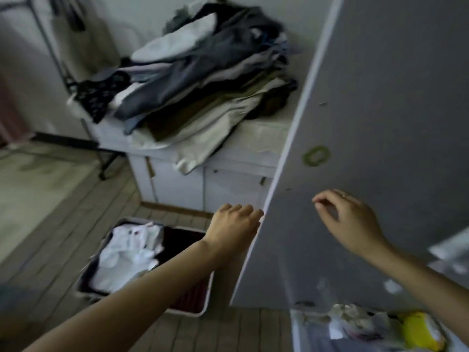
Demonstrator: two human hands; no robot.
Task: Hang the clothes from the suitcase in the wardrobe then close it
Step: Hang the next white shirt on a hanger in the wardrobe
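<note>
A grey wardrobe door (380,123) fills the right side, seen at a slant with its pale edge toward me. My left hand (234,226) grips that edge, fingers curled round it. My right hand (347,219) hovers in front of the door's face, fingers loosely bent, holding nothing. Below my left arm an open suitcase (203,312) lies on the floor with white clothes (127,255) on the left and dark red fabric on the right.
A white low cabinet (177,184) behind the suitcase carries a tall heap of folded clothes (203,72). A clothes rack stands at the far left. A cluttered surface with a yellow item (418,331) sits at the bottom right. The floor is tiled.
</note>
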